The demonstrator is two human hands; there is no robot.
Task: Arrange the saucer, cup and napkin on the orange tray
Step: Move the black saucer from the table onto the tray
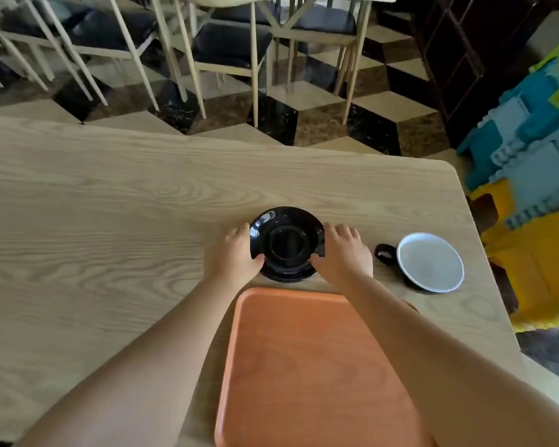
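A glossy black saucer lies on the wooden table just beyond the far edge of the orange tray. My left hand grips the saucer's left rim and my right hand grips its right rim. The tray holds nothing. To the right stands a cup, black outside and pale inside, with its black handle pointing left toward my right hand. A small brownish edge peeks out by my right forearm; I cannot tell what it is. No napkin is clearly in view.
The light wooden table stretches far to the left; its rounded right corner lies past the cup. Chairs with dark seats stand beyond on a chequered floor. Coloured foam mats are piled off the right edge.
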